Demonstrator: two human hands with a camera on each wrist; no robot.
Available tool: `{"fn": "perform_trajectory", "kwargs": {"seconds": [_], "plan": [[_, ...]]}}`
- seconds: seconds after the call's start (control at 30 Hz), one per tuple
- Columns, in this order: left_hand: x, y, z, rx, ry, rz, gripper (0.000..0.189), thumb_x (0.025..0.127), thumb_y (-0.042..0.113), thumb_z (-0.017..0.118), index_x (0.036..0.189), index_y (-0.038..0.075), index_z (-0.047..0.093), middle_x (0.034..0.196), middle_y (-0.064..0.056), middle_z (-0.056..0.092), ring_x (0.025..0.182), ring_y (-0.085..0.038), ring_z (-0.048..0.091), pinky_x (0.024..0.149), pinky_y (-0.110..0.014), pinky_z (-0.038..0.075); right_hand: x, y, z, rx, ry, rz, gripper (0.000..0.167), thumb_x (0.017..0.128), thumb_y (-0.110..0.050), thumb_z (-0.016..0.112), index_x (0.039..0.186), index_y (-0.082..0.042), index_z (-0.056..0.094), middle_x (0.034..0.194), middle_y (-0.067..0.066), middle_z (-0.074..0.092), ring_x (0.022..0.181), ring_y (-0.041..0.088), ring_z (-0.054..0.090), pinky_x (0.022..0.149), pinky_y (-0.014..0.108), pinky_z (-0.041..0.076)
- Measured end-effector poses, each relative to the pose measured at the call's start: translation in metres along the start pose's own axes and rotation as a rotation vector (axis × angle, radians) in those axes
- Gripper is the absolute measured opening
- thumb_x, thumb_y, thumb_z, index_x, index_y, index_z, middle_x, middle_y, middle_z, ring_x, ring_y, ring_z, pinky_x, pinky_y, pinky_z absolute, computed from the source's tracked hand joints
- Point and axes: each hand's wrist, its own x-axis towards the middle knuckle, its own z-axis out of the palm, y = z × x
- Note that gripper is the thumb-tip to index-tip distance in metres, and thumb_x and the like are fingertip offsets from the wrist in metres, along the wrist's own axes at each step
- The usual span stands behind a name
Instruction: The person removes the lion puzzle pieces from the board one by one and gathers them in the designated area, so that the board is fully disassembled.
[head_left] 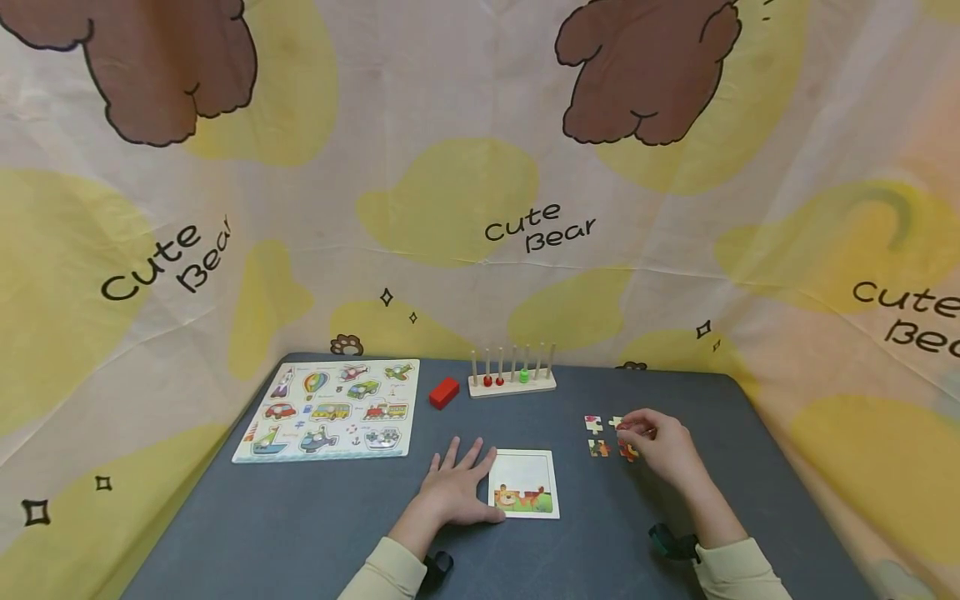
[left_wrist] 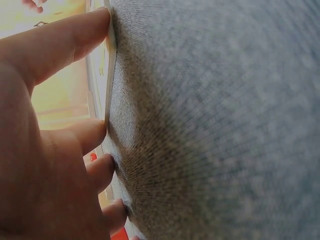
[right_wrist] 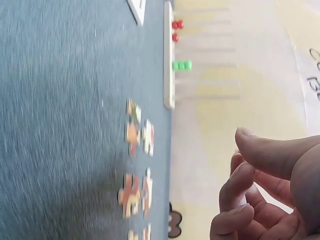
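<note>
My left hand (head_left: 454,492) lies with fingers spread beside a white-framed puzzle board (head_left: 523,462). Its thumb and index fingertip touch the board's left edge, as the left wrist view also shows. Along the board's bottom is an assembled strip with an orange animal on green; the upper part is blank white. Over at the right, my right hand (head_left: 663,446) hovers above several loose jigsaw pieces (head_left: 598,447), partly covering some. In the right wrist view its fingers are loosely bent, the thumb lies near the index finger, and no piece shows between them. More pieces (right_wrist: 129,195) lie below it.
A picture board of vehicles (head_left: 330,410) lies at the back left. Beside it is a red block (head_left: 444,392). A wooden peg rack (head_left: 512,383) with red and green beads stands at the back, before a bear-print cloth (head_left: 450,200).
</note>
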Motion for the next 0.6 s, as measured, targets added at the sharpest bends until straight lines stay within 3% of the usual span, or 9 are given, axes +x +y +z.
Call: {"fn": "perform_trajectory", "kwargs": {"seconds": [0.33,0.6], "plan": [[0.000,0.000,0.000,-0.011,0.000,-0.001,0.100,0.076,0.064,0.076,0.159,0.026,0.034,0.169,-0.003,0.023,0.156,-0.040,0.005,0.121,-0.066,0.010,-0.008,-0.017,0.019,0.037,-0.022,-0.041,0.024,0.090,-0.013,0.077,0.111,-0.004,0.071,0.085,0.003,0.063,0.072,0.017,0.054,0.058,0.026,0.046],[0.000,0.001,0.000,-0.010,-0.007,-0.012,0.101,0.076,0.064,0.077,0.159,0.027,0.033,0.169,-0.002,0.022,0.157,-0.040,0.005,0.121,-0.065,0.010,-0.017,-0.026,0.033,0.037,-0.040,-0.046,0.026,0.087,-0.017,0.080,0.109,-0.006,0.072,0.083,0.000,0.065,0.071,0.015,0.054,0.058,0.025,0.045]]}}
